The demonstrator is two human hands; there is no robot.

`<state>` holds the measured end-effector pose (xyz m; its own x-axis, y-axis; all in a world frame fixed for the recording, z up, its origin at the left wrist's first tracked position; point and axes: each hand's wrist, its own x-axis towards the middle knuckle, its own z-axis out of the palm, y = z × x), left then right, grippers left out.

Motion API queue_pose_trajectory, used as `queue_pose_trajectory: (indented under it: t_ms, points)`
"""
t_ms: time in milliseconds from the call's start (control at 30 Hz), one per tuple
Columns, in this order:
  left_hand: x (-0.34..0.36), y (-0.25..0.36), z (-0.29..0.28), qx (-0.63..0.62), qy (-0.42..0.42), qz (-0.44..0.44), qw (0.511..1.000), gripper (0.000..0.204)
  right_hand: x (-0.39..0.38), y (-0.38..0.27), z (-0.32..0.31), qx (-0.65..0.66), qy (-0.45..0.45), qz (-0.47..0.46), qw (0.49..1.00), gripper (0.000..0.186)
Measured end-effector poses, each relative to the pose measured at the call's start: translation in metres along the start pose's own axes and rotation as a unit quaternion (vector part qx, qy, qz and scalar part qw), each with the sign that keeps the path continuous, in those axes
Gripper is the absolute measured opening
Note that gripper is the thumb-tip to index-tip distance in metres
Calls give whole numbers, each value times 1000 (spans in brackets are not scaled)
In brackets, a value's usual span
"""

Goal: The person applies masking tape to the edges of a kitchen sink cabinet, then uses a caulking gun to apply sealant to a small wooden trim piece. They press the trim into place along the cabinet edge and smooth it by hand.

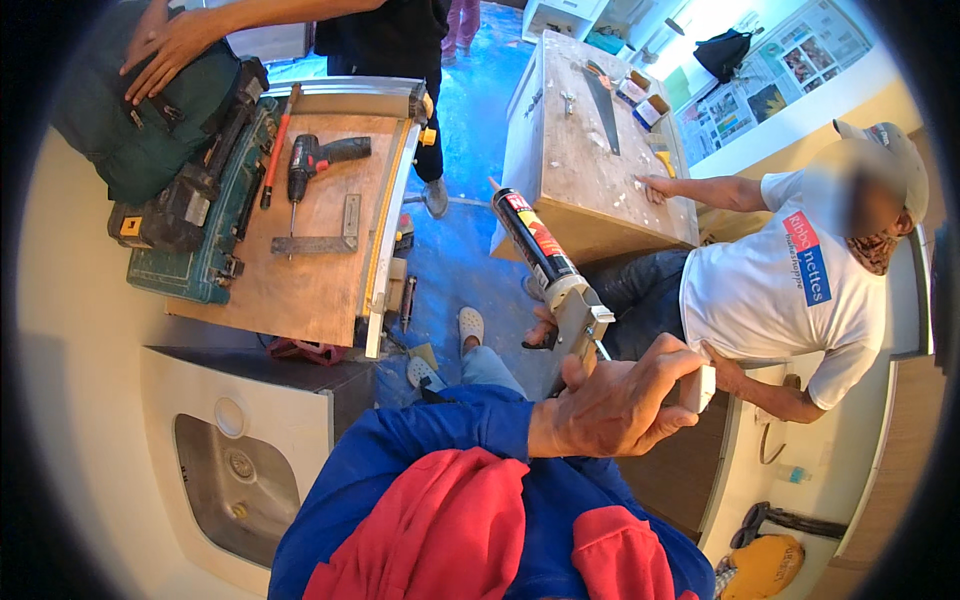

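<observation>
My left hand (625, 405) reaches across from the left in a blue sleeve. Its thumb and finger pinch a small white block-shaped piece (698, 388); I cannot tell whether that piece joins anything. Just beyond and partly behind the hand is a caulking gun (578, 318) with a metal frame, tilted nozzle-up to the far left. A black sealant cartridge (535, 242) with red and yellow print and a pale nozzle is loaded in it. The gun's handle end is largely hidden behind my hand. My right hand does not show plainly.
At left, a wooden board (320, 290) carries a cordless drill (320, 165), a square and green cases. A seated person (785, 290) rests a hand on a wooden box (565, 170) bearing a handsaw (605, 110). Another person stands beyond the board. A sink (235, 480) lies at lower left.
</observation>
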<state>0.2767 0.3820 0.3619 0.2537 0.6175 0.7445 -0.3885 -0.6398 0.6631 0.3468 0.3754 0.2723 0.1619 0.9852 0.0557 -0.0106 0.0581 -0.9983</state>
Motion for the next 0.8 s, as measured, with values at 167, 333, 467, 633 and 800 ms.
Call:
queue_pose_trajectory:
  t_ms: [167,333,467,633,800]
  points:
    - [11,10,-6,-50,20,-64,996,50,5,-3,-1,-14,-8,-10,1000,59]
    - [10,12,-6,-68,35,-113,991,47,0,-8,-2,-18,-17,-32,999,59]
    - [2,13,-6,-72,1,-137,988,39,-6,-7,-5,-22,-25,-39,999,58]
    - [-10,19,-7,-79,-28,-105,991,44,-10,-4,-8,-39,-43,-54,997,58]
    - [-12,20,-14,-121,18,-97,988,46,-7,1,1,-57,-85,-86,991,58]
